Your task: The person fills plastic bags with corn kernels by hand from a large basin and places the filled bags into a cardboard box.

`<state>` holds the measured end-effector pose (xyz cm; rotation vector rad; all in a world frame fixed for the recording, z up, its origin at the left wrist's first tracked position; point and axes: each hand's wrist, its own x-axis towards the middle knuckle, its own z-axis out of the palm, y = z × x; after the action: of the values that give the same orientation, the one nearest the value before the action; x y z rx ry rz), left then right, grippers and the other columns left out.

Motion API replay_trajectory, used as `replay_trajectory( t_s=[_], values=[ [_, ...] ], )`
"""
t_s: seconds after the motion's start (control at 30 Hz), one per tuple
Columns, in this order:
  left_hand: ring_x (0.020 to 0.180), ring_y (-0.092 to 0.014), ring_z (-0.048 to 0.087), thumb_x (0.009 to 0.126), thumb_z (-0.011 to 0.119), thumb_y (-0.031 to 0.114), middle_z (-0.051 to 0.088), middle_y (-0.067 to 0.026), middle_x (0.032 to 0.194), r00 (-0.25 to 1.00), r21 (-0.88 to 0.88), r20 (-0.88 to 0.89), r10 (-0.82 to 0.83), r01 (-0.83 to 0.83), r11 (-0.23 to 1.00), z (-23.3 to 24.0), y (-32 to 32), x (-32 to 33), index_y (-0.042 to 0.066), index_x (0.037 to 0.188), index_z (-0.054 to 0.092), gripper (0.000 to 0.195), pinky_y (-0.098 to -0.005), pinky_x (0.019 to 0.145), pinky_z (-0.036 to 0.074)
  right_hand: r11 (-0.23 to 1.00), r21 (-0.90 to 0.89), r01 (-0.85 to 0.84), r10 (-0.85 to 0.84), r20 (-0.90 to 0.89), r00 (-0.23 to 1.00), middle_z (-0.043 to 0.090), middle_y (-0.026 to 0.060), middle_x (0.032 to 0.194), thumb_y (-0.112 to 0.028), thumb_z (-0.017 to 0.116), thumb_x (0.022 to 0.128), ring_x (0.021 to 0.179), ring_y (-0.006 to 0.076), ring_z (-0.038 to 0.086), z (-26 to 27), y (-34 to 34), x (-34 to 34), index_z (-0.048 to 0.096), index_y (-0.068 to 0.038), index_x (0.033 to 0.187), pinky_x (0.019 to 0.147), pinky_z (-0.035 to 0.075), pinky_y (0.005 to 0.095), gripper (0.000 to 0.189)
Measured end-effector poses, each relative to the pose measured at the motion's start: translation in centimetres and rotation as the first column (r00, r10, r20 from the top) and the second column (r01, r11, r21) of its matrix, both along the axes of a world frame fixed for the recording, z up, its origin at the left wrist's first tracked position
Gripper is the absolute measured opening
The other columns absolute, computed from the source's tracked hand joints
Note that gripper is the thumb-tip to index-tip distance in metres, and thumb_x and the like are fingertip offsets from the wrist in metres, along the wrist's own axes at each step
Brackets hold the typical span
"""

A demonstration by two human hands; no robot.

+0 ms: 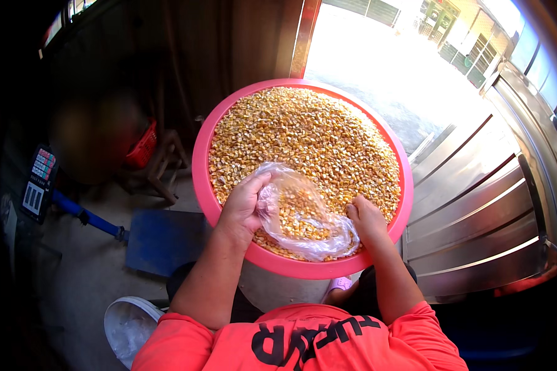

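A round pink plastic basin [207,139] full of dried corn kernels [301,125] stands before me. My left hand [246,201] grips the left rim of a clear plastic bag [269,208], which lies open on the corn near the basin's close edge, with kernels in its mouth. My right hand [367,218] is at the corn just right of the bag, fingers curled down; whether it holds kernels or touches the bag's edge is hard to tell.
At the left stand a blue platform scale [167,241] with its display and keypad [39,183], a wooden stool [160,174] and a red plastic basket [143,146]. A white bucket [132,324] with plastic inside is at lower left. A metal shutter-like panel [473,218] stands right, beside a bright doorway.
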<state>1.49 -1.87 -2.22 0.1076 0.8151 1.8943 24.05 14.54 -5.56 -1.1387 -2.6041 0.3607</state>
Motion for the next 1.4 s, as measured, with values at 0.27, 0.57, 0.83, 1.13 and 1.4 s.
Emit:
replay_trajectory(
  t_s=[0.27, 0.57, 0.83, 1.13, 1.4],
  values=[
    [0.069, -0.011, 0.059, 0.089, 0.048, 0.005, 0.063, -0.0079, 0.089, 0.997, 0.081, -0.036, -0.067, 0.07, 0.994, -0.9, -0.1, -0.6, 0.0, 0.104, 0.058, 0.019, -0.0214, 0.048, 0.047, 0.933, -0.356, -0.052, -0.167, -0.559, 0.812, 0.052, 0.0034, 0.06, -0.021, 0.054, 0.091, 0.053, 0.0121, 0.047, -0.5, 2.2, 0.3, 0.056, -0.004, 0.081, 0.05, 0.038, 0.0264, 0.02],
    [0.053, -0.007, 0.052, 0.089, 0.048, 0.007, 0.061, -0.0051, 0.082, 0.998, 0.075, -0.02, -0.063, 0.064, 0.995, -0.4, -0.4, -0.4, 0.001, 0.102, 0.057, 0.016, -0.0193, 0.04, 0.039, 0.432, -0.731, -0.529, -0.278, -0.666, 0.693, 0.048, 0.0007, 0.067, -0.022, 0.048, 0.095, 0.042, 0.005, 0.035, 5.2, -4.2, -5.2, 0.054, -0.005, 0.091, 0.037, 0.025, 0.0198, 0.019],
    [0.048, -0.006, 0.048, 0.09, 0.048, 0.008, 0.058, -0.0029, 0.077, 0.998, 0.079, -0.018, -0.067, 0.068, 0.995, 0.0, -0.6, -0.6, 0.004, 0.1, 0.056, 0.013, -0.0208, 0.036, 0.036, 0.273, -0.73, -0.626, -0.29, -0.683, 0.67, 0.057, 0.0042, 0.082, -0.019, 0.049, 0.094, 0.072, 0.0138, 0.058, 4.2, -6.0, -8.2, 0.054, -0.003, 0.097, 0.067, 0.051, 0.0288, 0.017],
    [0.052, -0.007, 0.051, 0.091, 0.046, 0.009, 0.059, -0.0039, 0.077, 0.999, 0.01, -0.035, 0.009, -0.008, 1.0, 1.6, -0.8, 0.0, 0.004, 0.101, 0.056, 0.015, -0.0207, 0.038, 0.038, 0.443, -0.615, -0.652, 0.179, -0.652, 0.737, 0.061, 0.0059, 0.101, -0.021, 0.052, 0.092, 0.101, 0.0128, 0.053, 4.5, -6.3, -8.2, 0.058, -0.003, 0.107, 0.091, 0.04, 0.0279, 0.024],
    [0.046, -0.005, 0.048, 0.091, 0.048, 0.014, 0.059, -0.0012, 0.076, 0.998, 0.07, 0.0, -0.067, 0.067, 0.995, -0.6, -0.7, -0.4, 0.006, 0.099, 0.056, 0.014, -0.021, 0.034, 0.037, 0.751, -0.446, -0.486, 0.029, -0.714, 0.699, 0.06, 0.0018, 0.088, -0.003, 0.052, 0.087, 0.084, 0.0091, 0.055, 4.1, -4.5, -3.8, 0.058, 0.0, 0.1, 0.077, 0.043, 0.0238, 0.015]
  ],
)
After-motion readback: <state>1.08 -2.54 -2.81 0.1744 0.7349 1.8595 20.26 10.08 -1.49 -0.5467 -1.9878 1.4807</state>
